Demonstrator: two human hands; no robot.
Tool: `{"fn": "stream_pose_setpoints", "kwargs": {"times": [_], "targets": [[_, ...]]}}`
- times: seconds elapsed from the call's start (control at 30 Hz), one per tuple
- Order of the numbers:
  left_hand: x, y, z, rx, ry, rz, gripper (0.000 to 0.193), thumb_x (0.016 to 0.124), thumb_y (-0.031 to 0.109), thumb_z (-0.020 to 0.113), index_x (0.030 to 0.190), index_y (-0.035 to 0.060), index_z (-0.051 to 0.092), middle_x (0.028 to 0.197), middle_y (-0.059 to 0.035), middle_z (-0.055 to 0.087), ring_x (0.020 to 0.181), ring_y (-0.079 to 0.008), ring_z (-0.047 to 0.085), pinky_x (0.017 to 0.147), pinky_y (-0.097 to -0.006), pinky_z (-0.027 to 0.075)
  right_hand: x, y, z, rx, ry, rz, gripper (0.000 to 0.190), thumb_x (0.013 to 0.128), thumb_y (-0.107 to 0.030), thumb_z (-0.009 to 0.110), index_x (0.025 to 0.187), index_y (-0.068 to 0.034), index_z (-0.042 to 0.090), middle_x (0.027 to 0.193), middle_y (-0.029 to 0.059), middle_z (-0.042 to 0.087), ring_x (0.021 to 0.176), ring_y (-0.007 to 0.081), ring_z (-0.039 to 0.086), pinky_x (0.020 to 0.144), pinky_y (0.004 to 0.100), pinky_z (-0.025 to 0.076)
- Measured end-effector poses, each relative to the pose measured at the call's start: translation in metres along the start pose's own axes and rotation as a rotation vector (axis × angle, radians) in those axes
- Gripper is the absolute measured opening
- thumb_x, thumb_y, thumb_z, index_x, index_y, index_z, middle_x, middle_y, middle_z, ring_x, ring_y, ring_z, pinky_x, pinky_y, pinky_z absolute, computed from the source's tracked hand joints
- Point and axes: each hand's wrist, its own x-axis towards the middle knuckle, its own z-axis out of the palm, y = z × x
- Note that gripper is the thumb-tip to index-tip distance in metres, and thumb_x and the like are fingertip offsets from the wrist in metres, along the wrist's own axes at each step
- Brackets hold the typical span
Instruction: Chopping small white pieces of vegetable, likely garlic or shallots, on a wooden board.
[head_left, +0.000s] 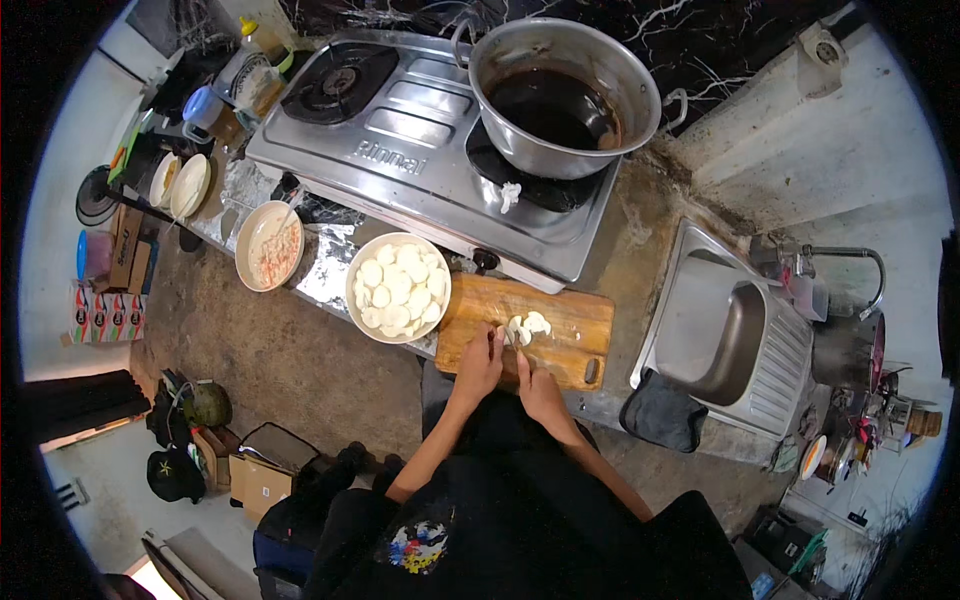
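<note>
A wooden cutting board (566, 352) lies on the counter in front of me. Over its near left part, my left hand (478, 367) pinches a pale piece of food, mostly hidden by the fingers. My right hand (541, 391) grips a knife (517, 346), its handle covered by the fingers and its blade beside that piece. Several white slices (536, 323) lie on the board just beyond the blade. Left of the board, a round bowl (351, 300) is full of similar white round slices (397, 289).
Behind the board stands a Rinnai gas stove (420, 97) carrying a large metal pot (517, 142) of dark liquid. A bowl with an orange-and-white mixture (277, 255) sits farther left. At right are a steel sink (739, 345) and a dark cloth (664, 411) over the counter edge.
</note>
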Motion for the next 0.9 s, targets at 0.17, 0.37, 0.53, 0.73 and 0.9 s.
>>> {"fn": "stream_pose_setpoints", "kwargs": {"times": [0.17,0.37,0.53,0.73,0.9], "targets": [[-0.001,-0.007,0.007,-0.035,0.08,0.018,0.022,0.092,0.02,0.048,0.09,-0.001,0.042,0.069,-0.0232,0.053,0.064,-0.0404,0.054,0.056,-0.0436,0.041,-0.001,-0.002,-0.003,0.027,-0.038,0.026,0.056,0.096,-0.039,0.033,0.088,0.01,0.058,0.076,0.0337,0.056,0.079,0.0506,0.054,0.067,0.0521,0.044],[-0.004,-0.009,0.009,0.039,0.071,0.048,0.016,0.092,0.015,0.047,0.093,0.0004,0.04,0.074,-0.0258,0.054,0.072,-0.0463,0.054,0.058,-0.0486,0.04,-0.005,0.001,-0.006,0.065,-0.011,-0.06,0.056,0.096,-0.039,0.031,0.088,0.01,0.056,0.073,0.034,0.055,0.078,0.0502,0.054,0.065,0.0522,0.044],[0.001,-0.01,0.006,0.05,0.009,0.038,0.013,0.092,0.013,0.045,0.094,0.0021,0.038,0.075,-0.0273,0.054,0.075,-0.0486,0.052,0.058,-0.0517,0.038,0.0,-0.004,-0.01,0.033,-0.131,0.023,0.065,0.096,-0.04,0.032,0.072,0.015,0.056,0.069,0.038,0.051,0.079,0.0511,0.054,0.067,0.0511,0.044],[0.005,-0.007,0.004,0.039,-0.043,-0.024,0.013,0.093,0.013,0.043,0.092,0.0024,0.037,0.073,-0.0269,0.053,0.072,-0.0483,0.051,0.057,-0.051,0.037,0.009,0.0,-0.006,-0.015,-0.144,0.028,0.068,0.096,-0.043,0.029,0.072,0.015,0.055,0.067,0.0375,0.052,0.077,0.0514,0.054,0.067,0.0517,0.044],[0.012,0.006,-0.004,-0.025,-0.043,-0.083,0.012,0.093,0.012,0.043,0.091,0.002,0.037,0.07,-0.0262,0.053,0.072,-0.0482,0.052,0.056,-0.0502,0.037,0.015,-0.006,-0.007,0.035,-0.153,-0.007,0.067,0.095,-0.046,0.03,0.069,0.011,0.055,0.064,0.0333,0.054,0.071,0.0511,0.055,0.064,0.0537,0.045]]}}
